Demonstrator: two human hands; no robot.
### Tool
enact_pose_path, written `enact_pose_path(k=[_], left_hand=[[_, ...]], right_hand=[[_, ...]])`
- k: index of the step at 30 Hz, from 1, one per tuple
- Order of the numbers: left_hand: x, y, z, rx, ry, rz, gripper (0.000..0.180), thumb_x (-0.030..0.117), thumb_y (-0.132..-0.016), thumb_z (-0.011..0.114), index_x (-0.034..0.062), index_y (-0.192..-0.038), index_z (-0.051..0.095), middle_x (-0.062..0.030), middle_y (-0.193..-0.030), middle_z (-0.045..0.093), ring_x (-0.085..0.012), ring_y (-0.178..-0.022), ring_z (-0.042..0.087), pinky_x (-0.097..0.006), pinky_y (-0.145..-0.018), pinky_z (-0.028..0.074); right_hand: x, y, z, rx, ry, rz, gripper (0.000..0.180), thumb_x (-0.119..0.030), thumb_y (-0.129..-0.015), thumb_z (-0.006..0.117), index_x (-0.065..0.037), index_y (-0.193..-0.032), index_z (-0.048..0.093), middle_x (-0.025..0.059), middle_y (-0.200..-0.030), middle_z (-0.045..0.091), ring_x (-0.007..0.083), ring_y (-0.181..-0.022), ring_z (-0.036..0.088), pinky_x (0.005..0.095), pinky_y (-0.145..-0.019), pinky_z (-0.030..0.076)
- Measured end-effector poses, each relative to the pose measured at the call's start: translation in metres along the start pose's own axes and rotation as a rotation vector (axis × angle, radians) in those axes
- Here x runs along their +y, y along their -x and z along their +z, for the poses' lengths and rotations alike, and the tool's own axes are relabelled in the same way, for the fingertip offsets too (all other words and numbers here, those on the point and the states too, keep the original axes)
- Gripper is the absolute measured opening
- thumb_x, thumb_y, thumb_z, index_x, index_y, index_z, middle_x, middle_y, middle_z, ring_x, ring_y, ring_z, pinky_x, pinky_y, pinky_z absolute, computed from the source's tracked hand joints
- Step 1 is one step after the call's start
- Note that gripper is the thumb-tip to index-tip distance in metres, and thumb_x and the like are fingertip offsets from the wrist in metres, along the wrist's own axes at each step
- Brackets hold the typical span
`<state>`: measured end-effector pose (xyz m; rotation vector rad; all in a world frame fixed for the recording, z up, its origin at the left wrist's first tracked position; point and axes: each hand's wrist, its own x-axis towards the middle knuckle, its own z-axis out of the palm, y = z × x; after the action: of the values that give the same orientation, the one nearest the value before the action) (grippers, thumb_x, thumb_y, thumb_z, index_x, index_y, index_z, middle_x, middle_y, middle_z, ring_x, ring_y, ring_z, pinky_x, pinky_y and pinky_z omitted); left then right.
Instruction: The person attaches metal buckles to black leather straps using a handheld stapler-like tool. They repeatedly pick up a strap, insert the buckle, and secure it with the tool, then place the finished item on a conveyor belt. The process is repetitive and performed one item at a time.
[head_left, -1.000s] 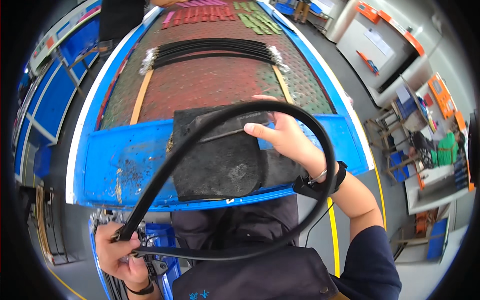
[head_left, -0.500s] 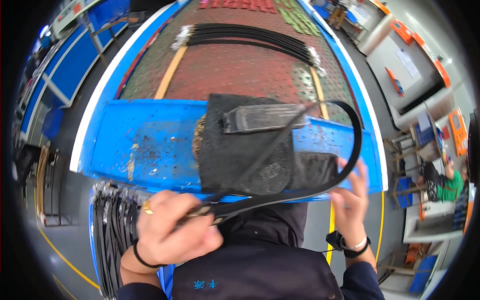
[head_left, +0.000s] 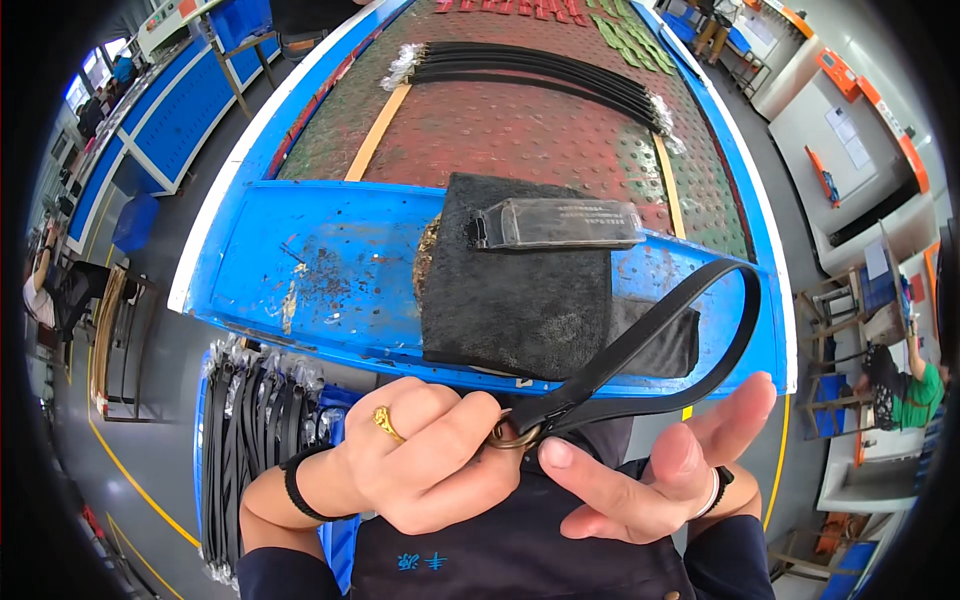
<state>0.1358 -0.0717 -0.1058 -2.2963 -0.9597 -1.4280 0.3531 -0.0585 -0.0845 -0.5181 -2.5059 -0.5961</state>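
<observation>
My left hand [head_left: 435, 455], with a gold ring on one finger, is closed on the end of a black strap [head_left: 650, 345]. A brass-coloured metal ring [head_left: 516, 434] shows at the strap's end, beside the left fingertips. From there the strap loops up and right over the blue bench edge and comes back to the metal ring. My right hand [head_left: 650, 475] has its fingers spread, the index fingertip close by the metal ring; whether it touches is unclear. Beyond the hands, a clear plastic case [head_left: 565, 222] rests on a black mat [head_left: 515, 300].
Several black straps with plastic-wrapped ends [head_left: 540, 78] lie across a red-green studded surface [head_left: 520, 145], near two wooden strips [head_left: 378, 135]. More black straps [head_left: 255, 450] hang over a blue bin at lower left. Red and green pieces lie far back. People sit at both sides.
My right hand has come left and down, from the strap's curve to near the metal ring. My left hand has shifted right. The whole view has moved slightly.
</observation>
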Motion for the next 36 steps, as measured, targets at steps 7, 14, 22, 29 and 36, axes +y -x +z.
enact_pose_path(k=[7,14,22,29,36], left_hand=[[0.0,0.0,-0.001,-0.017,0.008,0.034,0.016,0.005,-0.049,0.063,0.012,-0.063,0.058,-0.0042,-0.077,0.053,-0.0112,-0.055,0.043,-0.02,-0.04,0.031],[0.0,0.002,0.002,-0.019,-0.035,0.069,0.016,0.006,-0.051,0.063,0.0131,-0.064,0.058,-0.0028,-0.077,0.053,-0.0108,-0.057,0.041,-0.02,-0.041,0.03],[0.0,0.003,-0.004,-0.148,-0.04,0.118,0.02,0.011,-0.057,0.07,0.0092,-0.069,0.055,-0.0098,-0.089,0.053,-0.0172,-0.062,0.048,-0.026,-0.044,0.039],[-0.003,0.007,-0.006,-0.069,-0.016,0.025,0.017,0.005,-0.053,0.065,0.0139,-0.065,0.057,-0.0023,-0.077,0.053,-0.0112,-0.057,0.044,-0.02,-0.043,0.032],[-0.023,0.001,-0.031,-0.2,0.318,-0.204,0.018,0.001,-0.045,0.058,0.0074,-0.062,0.056,-0.0044,-0.068,0.052,-0.0172,-0.049,0.045,-0.026,-0.042,0.035]], right_hand=[[-0.004,0.0,-0.003,0.06,-0.298,0.129,0.063,-0.053,-0.052,0.062,-0.027,-0.11,0.065,-0.0026,-0.135,0.039,0.0442,-0.13,0.011,0.0648,-0.1,0.002],[0.006,-0.007,-0.006,0.009,-0.247,0.044,0.042,-0.049,-0.089,0.038,-0.023,-0.097,0.07,0.0126,-0.147,0.014,0.041,-0.134,-0.003,0.0551,-0.105,-0.006],[0.004,-0.004,-0.012,-0.097,-0.253,0.105,0.043,-0.047,-0.09,0.039,-0.019,-0.096,0.071,0.0178,-0.143,0.024,0.0414,-0.133,0.009,0.0545,-0.106,-0.003],[0.031,0.004,-0.005,0.521,-0.69,0.581,0.04,-0.031,-0.09,0.036,-0.002,-0.109,0.057,0.0175,-0.144,0.02,0.038,-0.133,0.014,0.0478,-0.109,0.009],[0.064,0.071,0.034,-0.276,-0.298,0.819,0.035,-0.026,-0.089,0.043,-0.002,-0.105,0.064,0.0128,-0.139,0.034,0.0336,-0.133,0.019,0.0497,-0.106,0.013]])
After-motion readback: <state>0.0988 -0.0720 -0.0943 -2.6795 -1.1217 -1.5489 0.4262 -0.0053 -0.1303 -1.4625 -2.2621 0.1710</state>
